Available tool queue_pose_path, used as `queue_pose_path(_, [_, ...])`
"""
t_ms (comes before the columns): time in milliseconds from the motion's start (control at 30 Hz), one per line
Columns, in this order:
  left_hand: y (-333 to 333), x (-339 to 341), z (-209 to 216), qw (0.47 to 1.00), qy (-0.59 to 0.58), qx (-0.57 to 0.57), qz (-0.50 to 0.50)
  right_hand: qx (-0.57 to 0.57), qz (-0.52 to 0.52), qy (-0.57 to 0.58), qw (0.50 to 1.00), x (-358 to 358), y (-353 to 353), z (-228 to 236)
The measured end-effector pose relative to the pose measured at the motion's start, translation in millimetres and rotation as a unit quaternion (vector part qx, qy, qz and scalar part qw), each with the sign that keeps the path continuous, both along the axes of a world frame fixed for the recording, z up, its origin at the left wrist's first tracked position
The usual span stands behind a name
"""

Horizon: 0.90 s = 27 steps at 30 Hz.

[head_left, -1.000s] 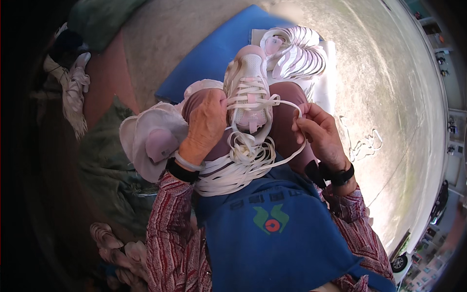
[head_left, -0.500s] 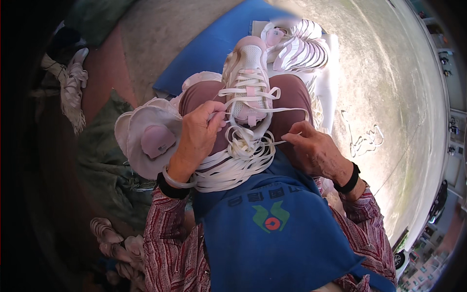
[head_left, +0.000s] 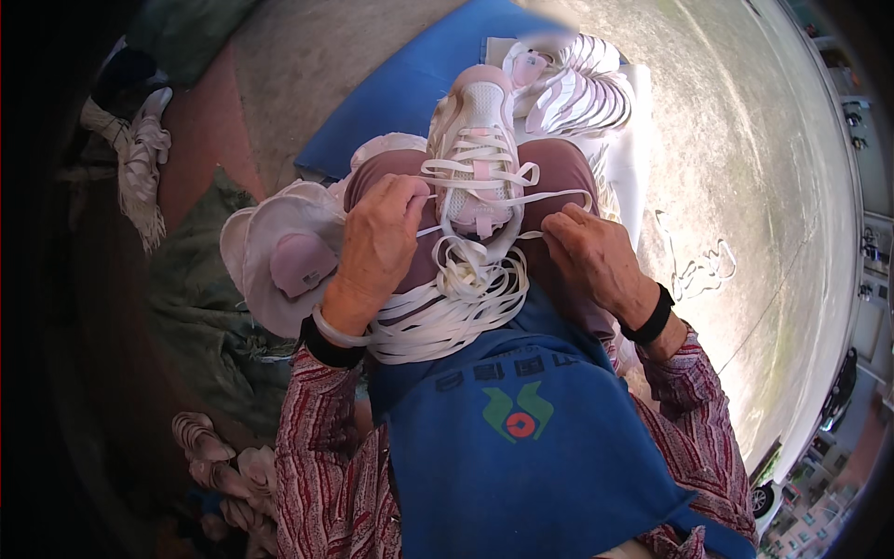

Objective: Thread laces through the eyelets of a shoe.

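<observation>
A white and pink sneaker upper (head_left: pixel 484 107) rests between my knees, its tongue and heel opening toward me. White lace crosses the eyelets, with a loop standing out on the right. My left hand (head_left: pixel 377 238) is closed in a pinch on a shoelace just left of the collar. On the other side, my right hand (head_left: pixel 596 256) pinches a lace that runs toward the collar; the fingertips are partly hidden. A bundle of loose white laces (head_left: pixel 447 326) lies across my lap below the upper, on a blue apron (head_left: pixel 559 456).
Stacked pink and white uppers (head_left: pixel 582 102) sit on a white surface at the far right. More uppers (head_left: pixel 256 242) lie beside my left knee, and others (head_left: pixel 209 447) at lower left. A blue sheet (head_left: pixel 391 88) is beyond. A stray lace (head_left: pixel 698 265) lies on the floor.
My right hand has moved up and slightly left, nearer the collar. My left hand has risen a little. The upper stays nearly in place.
</observation>
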<state>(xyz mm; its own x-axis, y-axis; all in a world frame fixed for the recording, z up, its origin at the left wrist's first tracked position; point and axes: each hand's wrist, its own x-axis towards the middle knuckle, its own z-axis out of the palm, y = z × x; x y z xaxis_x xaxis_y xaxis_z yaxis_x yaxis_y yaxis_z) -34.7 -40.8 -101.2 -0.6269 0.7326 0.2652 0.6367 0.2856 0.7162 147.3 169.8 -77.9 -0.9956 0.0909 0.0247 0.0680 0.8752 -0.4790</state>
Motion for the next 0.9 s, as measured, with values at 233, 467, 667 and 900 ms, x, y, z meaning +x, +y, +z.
queue_pose_path(233, [3, 0, -5, 0.992, -0.117, -0.016, 0.038, 0.066, 0.022, -0.018, 0.997, 4, 6, 2])
queue_pose_path(467, [3, -3, -10, 0.970, -0.240, -0.011, 0.045, 0.044, -0.013, 0.022, 0.999, 2, 2, -2])
queue_pose_path(667, [3, -4, -11, 0.942, -0.328, 0.008, 0.068, 0.054, 0.025, 0.009, 0.998, 2, 4, -3])
queue_pose_path(900, [8, 1, -10, 0.920, -0.375, 0.074, 0.084, -0.136, -0.088, 0.035, 0.986, -10, 3, -7])
